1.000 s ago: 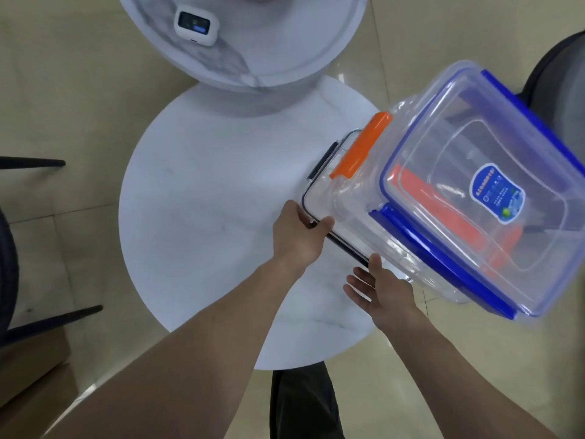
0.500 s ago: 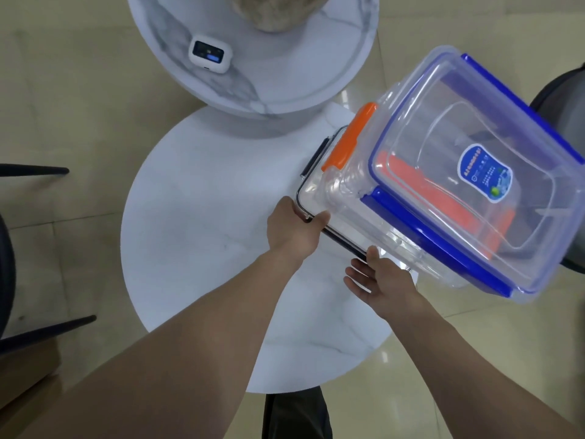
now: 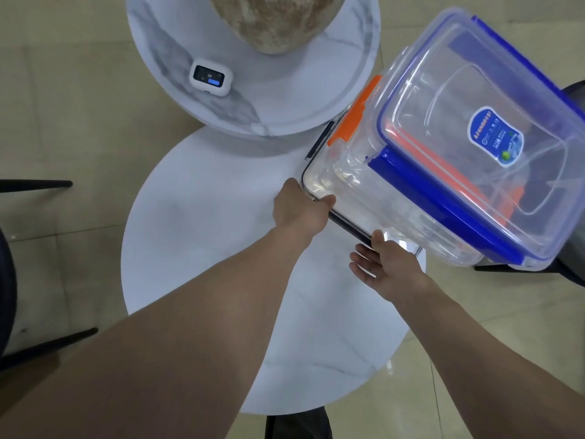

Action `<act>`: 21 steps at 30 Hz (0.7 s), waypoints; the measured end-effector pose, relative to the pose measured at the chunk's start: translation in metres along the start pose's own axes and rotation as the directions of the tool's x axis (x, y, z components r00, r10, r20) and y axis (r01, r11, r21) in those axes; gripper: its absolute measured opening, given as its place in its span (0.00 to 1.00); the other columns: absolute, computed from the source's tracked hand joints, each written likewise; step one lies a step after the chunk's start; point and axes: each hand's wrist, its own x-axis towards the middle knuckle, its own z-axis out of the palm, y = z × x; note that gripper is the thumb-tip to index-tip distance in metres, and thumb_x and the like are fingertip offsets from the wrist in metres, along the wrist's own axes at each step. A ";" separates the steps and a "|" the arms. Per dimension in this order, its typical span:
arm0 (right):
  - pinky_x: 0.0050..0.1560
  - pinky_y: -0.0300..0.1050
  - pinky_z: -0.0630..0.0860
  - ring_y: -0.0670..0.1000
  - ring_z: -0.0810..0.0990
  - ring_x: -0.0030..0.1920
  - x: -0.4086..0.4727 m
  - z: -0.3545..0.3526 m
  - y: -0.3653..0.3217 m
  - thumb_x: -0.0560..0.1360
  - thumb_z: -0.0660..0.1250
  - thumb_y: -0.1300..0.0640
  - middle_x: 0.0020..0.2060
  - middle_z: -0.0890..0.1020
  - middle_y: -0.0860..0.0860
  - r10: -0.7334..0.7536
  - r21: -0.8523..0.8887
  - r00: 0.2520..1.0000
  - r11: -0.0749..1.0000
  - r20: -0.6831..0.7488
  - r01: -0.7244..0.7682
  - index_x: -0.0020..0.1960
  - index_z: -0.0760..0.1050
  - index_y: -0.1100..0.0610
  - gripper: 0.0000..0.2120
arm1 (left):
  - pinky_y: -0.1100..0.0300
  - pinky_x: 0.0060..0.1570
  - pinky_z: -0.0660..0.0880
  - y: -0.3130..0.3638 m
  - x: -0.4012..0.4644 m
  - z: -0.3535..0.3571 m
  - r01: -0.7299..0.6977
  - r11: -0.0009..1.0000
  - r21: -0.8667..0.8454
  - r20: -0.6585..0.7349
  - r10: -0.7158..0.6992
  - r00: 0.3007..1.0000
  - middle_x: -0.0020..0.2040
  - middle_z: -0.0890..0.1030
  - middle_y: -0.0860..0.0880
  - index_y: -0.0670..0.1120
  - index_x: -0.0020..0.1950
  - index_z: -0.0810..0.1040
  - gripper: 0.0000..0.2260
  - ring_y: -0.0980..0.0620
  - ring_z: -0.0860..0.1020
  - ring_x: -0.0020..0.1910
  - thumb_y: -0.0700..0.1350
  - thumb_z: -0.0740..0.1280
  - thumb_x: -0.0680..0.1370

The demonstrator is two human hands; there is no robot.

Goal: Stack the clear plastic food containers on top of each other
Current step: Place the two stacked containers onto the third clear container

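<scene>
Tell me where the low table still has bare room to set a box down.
Bare: the lower round table left of the left hand, out to its left rim. Crowded: its right edge under the container stack, where the right hand rests.

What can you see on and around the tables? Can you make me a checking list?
Surface: round white lower table, partly tucked under a higher marbled round table.
Job's things: three clear containers stacked at the lower table's right edge: black-clipped bottom container, orange-clipped middle container, blue-clipped top container with a blue sticker.
Clutter: small white device with a screen and a brown rounded object, both on the marbled table.
Grippers: left hand grips the bottom container's near corner; right hand touches its near edge, fingers spread.
Cables: nothing seen.
Surroundings: beige tiled floor; dark chair legs at left.
</scene>
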 end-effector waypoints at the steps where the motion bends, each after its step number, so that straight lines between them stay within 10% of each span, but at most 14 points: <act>1: 0.49 0.54 0.82 0.56 0.85 0.44 0.001 0.000 -0.002 0.81 0.67 0.54 0.46 0.84 0.57 0.003 -0.002 1.000 1.000 -0.001 -0.003 0.51 0.78 0.57 0.07 | 0.55 0.45 0.76 0.002 0.002 0.000 -0.001 1.000 0.005 0.002 0.001 1.000 0.50 0.79 0.48 0.44 0.57 0.74 0.20 0.44 0.79 0.47 0.51 0.77 0.73; 21: 0.44 0.52 0.84 0.55 0.85 0.39 0.008 0.002 -0.010 0.80 0.69 0.51 0.41 0.84 0.56 -0.004 -0.015 0.999 1.000 -0.038 0.003 0.47 0.76 0.58 0.10 | 0.56 0.45 0.75 0.016 0.015 0.007 -0.023 0.996 0.087 0.026 0.021 0.999 0.52 0.80 0.47 0.45 0.58 0.75 0.22 0.44 0.80 0.50 0.53 0.78 0.72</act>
